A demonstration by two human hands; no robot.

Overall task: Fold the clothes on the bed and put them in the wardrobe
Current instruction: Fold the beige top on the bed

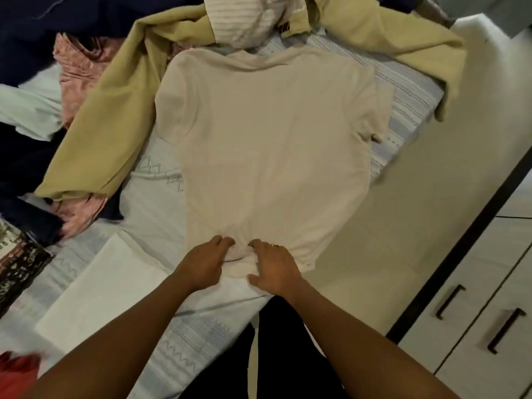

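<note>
The cream shirt (267, 145) is lying flat on the bed (157, 217), with its bottom edge near the person. The left hand (201, 264) and the right hand (275, 269) are sitting close together on that edge. Their fingers are bending and staying pressed together, and the tips are digging into a little bunch of cloth between the hands. The left thumb is hiding under the hand. The right thumb is sticking out to the side on the cloth. A ring (275, 245) is showing on the right hand.

The top of the shirt is going under a striped white cloth (244, 21), so the collar is hiding. A yellow garment (100, 125) is lying around the shirt, and its far end is cut off at the top. A small dark label (285, 26) is showing on it, but it is too tiny to read. No other writing is showing.

A pink garment (77, 70) and dark blue clothes (28, 27) are lying in a heap on the left, partly covered. A folded white cloth (100, 283) is lying beside the left arm. A red cloth (14, 375) is blurry in the corner. The wardrobe (475, 326) is standing on the right, cut off by the edge.
</note>
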